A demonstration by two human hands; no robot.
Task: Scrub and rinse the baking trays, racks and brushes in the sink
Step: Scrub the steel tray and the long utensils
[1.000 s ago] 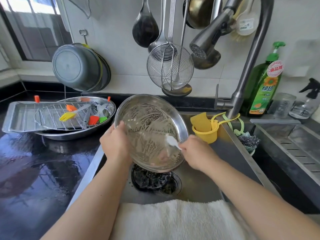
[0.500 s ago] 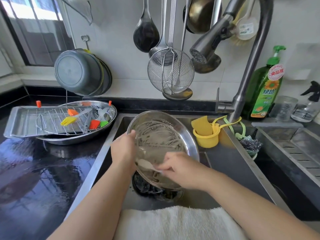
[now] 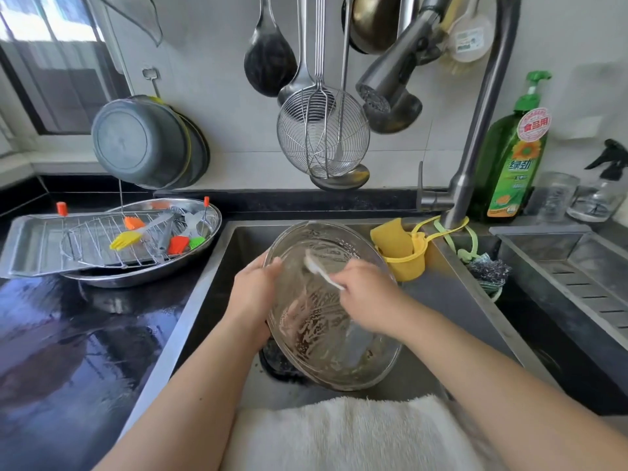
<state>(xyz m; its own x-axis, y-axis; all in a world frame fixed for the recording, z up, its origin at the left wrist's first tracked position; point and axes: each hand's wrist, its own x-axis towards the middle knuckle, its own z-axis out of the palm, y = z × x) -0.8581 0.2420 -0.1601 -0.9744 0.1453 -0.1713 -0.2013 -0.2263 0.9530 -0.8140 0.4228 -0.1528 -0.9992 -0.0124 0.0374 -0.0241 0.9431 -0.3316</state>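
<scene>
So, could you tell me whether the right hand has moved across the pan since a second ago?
Yes. The right hand went left toward the left hand, then came back right toward the yellow holder.

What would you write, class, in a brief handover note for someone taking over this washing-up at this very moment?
Left hand grips the rim of the round steel pan, tilted over the sink.
Right hand holds a white brush against the pan's soapy inside.
On the counter to the left: tray, wire rack and silicone brushes piled with an oval dish.
Done: pan soaped, scrubbing under way.
Left: rinse the pan, since the faucet runs no water; whether the pile is washed cannot be told.
</scene>
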